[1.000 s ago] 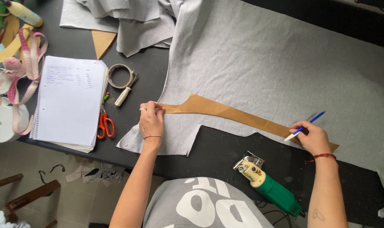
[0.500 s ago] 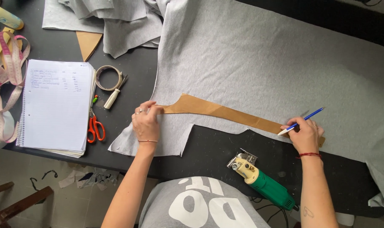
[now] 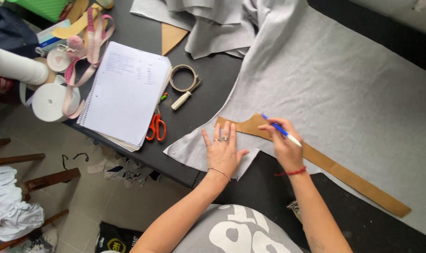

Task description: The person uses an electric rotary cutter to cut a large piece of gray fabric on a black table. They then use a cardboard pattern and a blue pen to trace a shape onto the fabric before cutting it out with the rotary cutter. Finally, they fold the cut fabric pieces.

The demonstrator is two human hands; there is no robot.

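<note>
- The left hand (image 3: pixel 223 151) lies flat, fingers spread wide, palm down on the grey fabric (image 3: pixel 335 89), its fingertips touching the near left end of the brown paper pattern (image 3: pixel 344 172).
- The right hand (image 3: pixel 284 145) has its fingers closed around a blue pen (image 3: pixel 281 130), which lies over the pattern's wider left end, just right of the left hand.
- The pattern is a long, narrow strip lying on the fabric, running from the middle of the table toward the near right.
- The fabric covers the right part of the dark table (image 3: pixel 208 89) and bunches up at the far middle.
- Left of the fabric lie orange-handled scissors (image 3: pixel 156 127), an open spiral notebook (image 3: pixel 126 91), and a coil of cord (image 3: pixel 183 78) beside a pale-handled tool (image 3: pixel 184 98).
- At the far left stand white tape rolls (image 3: pixel 51 100) under a draped pink measuring tape (image 3: pixel 88 51).
</note>
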